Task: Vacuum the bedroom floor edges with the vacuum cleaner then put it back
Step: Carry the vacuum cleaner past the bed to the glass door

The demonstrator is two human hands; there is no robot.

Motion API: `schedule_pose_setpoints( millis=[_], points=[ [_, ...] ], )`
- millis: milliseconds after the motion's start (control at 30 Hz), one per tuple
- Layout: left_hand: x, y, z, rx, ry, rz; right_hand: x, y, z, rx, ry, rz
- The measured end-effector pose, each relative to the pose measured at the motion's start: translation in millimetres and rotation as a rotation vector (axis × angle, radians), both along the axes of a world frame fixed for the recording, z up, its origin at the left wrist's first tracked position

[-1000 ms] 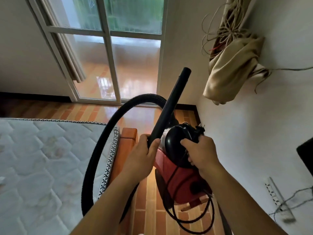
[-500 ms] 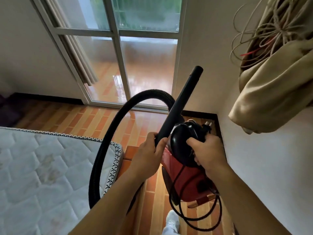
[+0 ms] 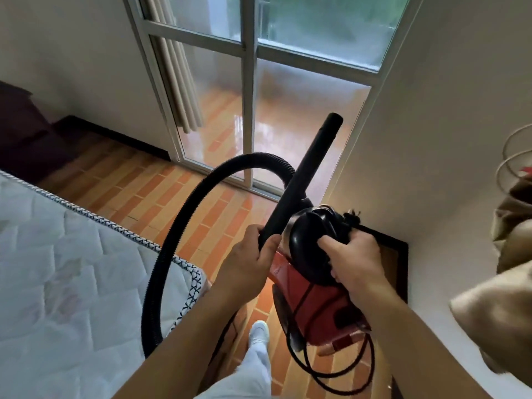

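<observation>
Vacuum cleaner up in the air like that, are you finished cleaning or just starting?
Cannot tell if the edges are cleaned. Right now the red vacuum cleaner is off the floor: the right hand grips its black top, the left hand holds the wand, nozzle pointing up, not at the floor. The cord dangles loose. Setting it down is left.
</observation>
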State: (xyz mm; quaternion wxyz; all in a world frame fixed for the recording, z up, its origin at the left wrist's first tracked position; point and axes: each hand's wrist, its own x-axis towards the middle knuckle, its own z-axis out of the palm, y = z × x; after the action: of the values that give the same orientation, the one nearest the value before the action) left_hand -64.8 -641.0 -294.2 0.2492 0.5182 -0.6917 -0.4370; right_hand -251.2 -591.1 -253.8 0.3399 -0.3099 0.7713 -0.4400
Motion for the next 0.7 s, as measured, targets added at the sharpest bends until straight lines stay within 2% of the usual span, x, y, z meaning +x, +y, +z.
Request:
schedule_pose_setpoints(
  millis=[200, 467, 700],
  points=[
    [-2.5, -99.8, -5.6, 0.040, 0.066, 0.113, -10.6, -111.1, 4.1, 0.031, 0.003, 0.081],
    [-4.6, -198.0, -5.2, 0.067, 0.029, 0.186, -19.3, -231.2, 10.4, 0.025, 0.023, 0.218],
    [-11.2, -278.3, -27.7, 0.125, 0.053, 0.360, -28.3, -344.1, -15.4, 0.076, -0.008, 0.379]
  ],
)
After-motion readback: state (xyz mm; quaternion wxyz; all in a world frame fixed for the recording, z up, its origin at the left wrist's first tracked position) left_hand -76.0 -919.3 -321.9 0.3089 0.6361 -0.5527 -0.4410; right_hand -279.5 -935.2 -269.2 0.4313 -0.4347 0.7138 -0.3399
